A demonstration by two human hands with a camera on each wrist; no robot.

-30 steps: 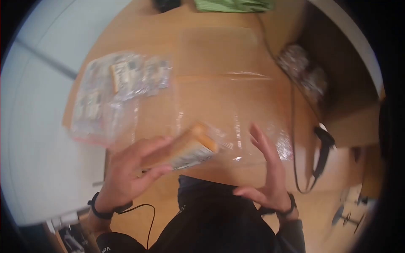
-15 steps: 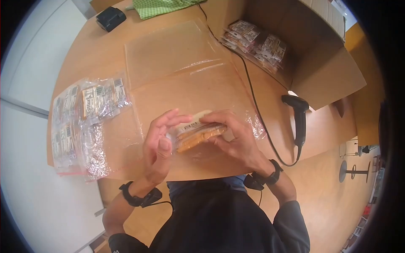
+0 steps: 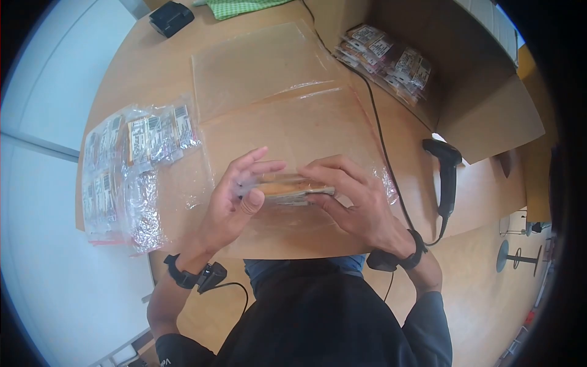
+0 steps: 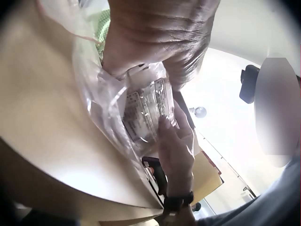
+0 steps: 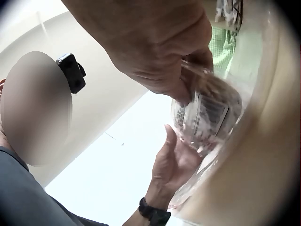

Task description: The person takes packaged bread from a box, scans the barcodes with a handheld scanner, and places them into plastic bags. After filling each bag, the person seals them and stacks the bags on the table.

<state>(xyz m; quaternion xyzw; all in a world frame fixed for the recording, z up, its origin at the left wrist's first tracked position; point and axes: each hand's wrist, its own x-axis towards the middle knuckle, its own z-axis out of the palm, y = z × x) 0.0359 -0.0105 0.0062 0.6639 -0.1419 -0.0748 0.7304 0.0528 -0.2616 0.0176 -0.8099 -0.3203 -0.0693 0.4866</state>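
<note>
A clear plastic packet with orange contents and printed labels (image 3: pixel 284 188) is held above the table in the head view. My right hand (image 3: pixel 358 202) pinches its right end, fingers on top and thumb below. At its left end my left hand (image 3: pixel 229 205) has its fingers spread and loosely bent. The right wrist view shows the packet's label (image 5: pixel 211 114) and my left hand (image 5: pixel 171 162) with its thumb away from the packet, fingertips partly hidden. In the left wrist view, my right hand (image 4: pixel 176 146) lies along the labelled packet (image 4: pixel 143 110).
Large clear bags (image 3: pixel 263 73) lie flat on the table (image 3: pixel 183 238). Labelled packets (image 3: pixel 150 137) lie at the left. At the right are an open cardboard box (image 3: pixel 474 92) with packets (image 3: pixel 391 58), and a black scanner (image 3: pixel 447 177) with its cable. A black device (image 3: pixel 171 19) and green checked cloth (image 3: pixel 244 6) stand behind.
The packet was in my left hand; my right hand has come in from the right and now grips it. My left hand's hold has loosened, and the packet has turned closer to level.
</note>
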